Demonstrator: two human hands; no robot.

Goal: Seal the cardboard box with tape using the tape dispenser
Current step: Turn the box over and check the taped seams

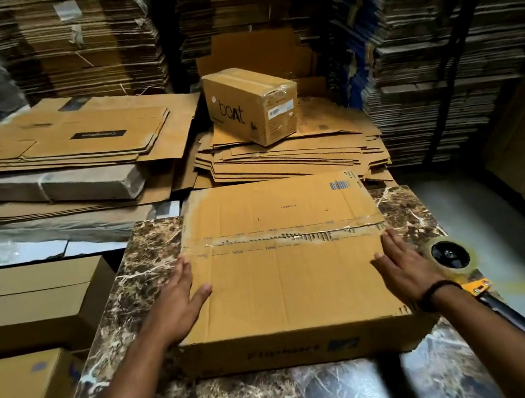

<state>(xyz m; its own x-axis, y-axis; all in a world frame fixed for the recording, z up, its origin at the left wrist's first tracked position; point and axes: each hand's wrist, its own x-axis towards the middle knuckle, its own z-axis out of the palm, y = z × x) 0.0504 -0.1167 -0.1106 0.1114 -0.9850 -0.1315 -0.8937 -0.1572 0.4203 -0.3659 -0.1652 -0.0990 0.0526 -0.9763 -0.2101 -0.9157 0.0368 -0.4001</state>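
The box (287,274) lies mid-frame on the marble table (145,253), flaps closed. The left hand (181,302) and right hand (401,266) rest spread flat on its side edges, holding nothing. The dispenser (451,257) lies on the table beside the right wrist. The torn old tape along the seam could keep new tape from sticking. Print reads "Flipkart" in front, "boAt" on the small box (251,107) above.

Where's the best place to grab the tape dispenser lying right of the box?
Probably the dark handle, taken by the right hand from the near right. It sticks out toward the person, while the tape roll sits at the far end beside the cardboard box.
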